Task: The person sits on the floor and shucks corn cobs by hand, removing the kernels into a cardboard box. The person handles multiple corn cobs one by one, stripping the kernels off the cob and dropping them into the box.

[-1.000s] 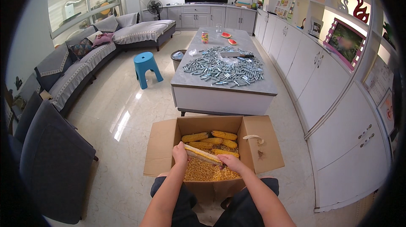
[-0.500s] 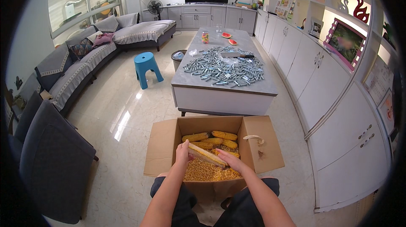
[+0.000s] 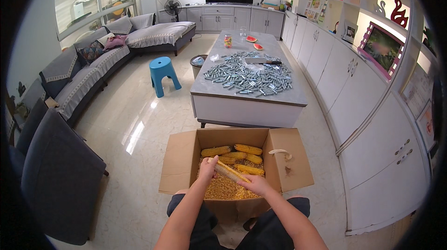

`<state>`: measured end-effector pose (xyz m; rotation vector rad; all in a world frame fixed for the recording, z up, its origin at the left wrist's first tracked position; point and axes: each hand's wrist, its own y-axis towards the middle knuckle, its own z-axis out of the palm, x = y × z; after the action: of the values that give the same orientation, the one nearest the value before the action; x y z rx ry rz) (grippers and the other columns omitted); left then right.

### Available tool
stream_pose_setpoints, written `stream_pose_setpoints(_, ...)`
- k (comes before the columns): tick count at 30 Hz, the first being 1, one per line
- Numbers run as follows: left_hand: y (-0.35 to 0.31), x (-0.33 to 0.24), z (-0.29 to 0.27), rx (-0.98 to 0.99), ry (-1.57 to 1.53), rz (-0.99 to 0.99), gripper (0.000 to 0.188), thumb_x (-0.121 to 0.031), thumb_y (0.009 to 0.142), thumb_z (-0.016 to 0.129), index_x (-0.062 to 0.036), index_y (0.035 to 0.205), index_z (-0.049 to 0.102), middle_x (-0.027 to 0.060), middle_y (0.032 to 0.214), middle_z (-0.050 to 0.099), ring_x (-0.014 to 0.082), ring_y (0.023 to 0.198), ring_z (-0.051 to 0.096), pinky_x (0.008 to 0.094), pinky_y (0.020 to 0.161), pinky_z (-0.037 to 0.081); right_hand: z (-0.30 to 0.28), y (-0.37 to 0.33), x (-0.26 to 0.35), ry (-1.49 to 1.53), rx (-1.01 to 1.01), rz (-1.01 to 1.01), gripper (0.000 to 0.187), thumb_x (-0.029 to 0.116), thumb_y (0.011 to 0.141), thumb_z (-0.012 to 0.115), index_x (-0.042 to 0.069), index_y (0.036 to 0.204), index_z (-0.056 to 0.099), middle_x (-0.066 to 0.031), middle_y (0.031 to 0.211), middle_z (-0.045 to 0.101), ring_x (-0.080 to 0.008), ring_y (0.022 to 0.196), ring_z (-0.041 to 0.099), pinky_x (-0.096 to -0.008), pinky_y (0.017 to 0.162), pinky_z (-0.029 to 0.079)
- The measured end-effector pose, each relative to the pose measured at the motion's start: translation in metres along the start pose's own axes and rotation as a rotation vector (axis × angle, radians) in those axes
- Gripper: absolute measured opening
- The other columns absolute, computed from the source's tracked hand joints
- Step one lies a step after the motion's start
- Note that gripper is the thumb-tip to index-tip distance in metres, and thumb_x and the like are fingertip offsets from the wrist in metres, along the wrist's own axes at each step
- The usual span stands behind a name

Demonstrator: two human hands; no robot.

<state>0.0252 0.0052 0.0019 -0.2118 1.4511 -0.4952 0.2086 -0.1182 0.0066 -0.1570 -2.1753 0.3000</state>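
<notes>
Over an open cardboard box (image 3: 291,157) between my knees, I hold a corn cob (image 3: 226,171) aslant in both hands. Part of it is stripped pale, with yellow kernels along its upper edge. My left hand (image 3: 207,169) is closed round its upper left end. Around the lower right end my right hand (image 3: 256,185) is closed, its fingertips partly hidden. Loose kernels (image 3: 228,191) cover the box bottom below. Several full yellow cobs lie toward the back of the box, among them one at the left (image 3: 215,151) and one beside my right hand (image 3: 250,170).
Beyond the box stands a grey-topped table (image 3: 247,110) with many small silvery-blue cylinders (image 3: 242,80), a cleaver (image 3: 269,61), watermelon slices (image 3: 251,39) and a jar (image 3: 227,41). A blue stool (image 3: 161,68) and bin (image 3: 195,70) are left of it. Chair (image 3: 60,175) left, white cabinets (image 3: 382,166) right.
My right hand has gone from outstretched fingers to a grip round the cob's lower end, moving slightly nearer to me. The cob has turned, and the full cob behind shows more.
</notes>
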Motion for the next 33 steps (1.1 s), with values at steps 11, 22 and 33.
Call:
stream_pose_setpoints(11,-0.004,-0.002,0.006,0.044,-0.033,0.087,0.038,-0.04,0.09,0.042,-0.0025,0.098,0.045,0.005,0.061,0.047,0.0115,0.036,0.041,0.0249,0.031,0.037,-0.014,-0.011,0.018,-0.133,-0.009,0.028,0.05,0.058,0.08,0.049,0.019,0.11,0.058,-0.0112,0.086,0.063,-0.0277,0.083,0.06,-0.0373,0.071,0.046)
stream_pose_setpoints(22,-0.028,0.012,0.042,0.096,0.151,0.42,0.027,-0.029,0.092,0.044,-0.0013,0.094,0.045,0.0093,0.072,0.052,0.0173,0.052,0.05,0.0303,0.045,0.041,0.008,0.028,0.022,-0.039,-0.246,-0.15,0.052,0.055,0.086,0.038,0.009,0.105,0.055,-0.0158,0.089,0.061,-0.0341,0.083,0.058,-0.0405,0.07,0.045)
stream_pose_setpoints(33,-0.041,0.006,0.052,-0.132,0.515,0.748,0.024,-0.023,0.091,0.046,0.0013,0.091,0.047,0.0198,0.077,0.052,0.0337,0.072,0.052,0.0373,0.063,0.042,0.026,0.056,0.019,0.115,-0.358,0.204,0.07,0.062,0.084,0.024,0.005,0.086,0.064,-0.0212,0.084,0.061,-0.0394,0.084,0.057,-0.0429,0.075,0.042)
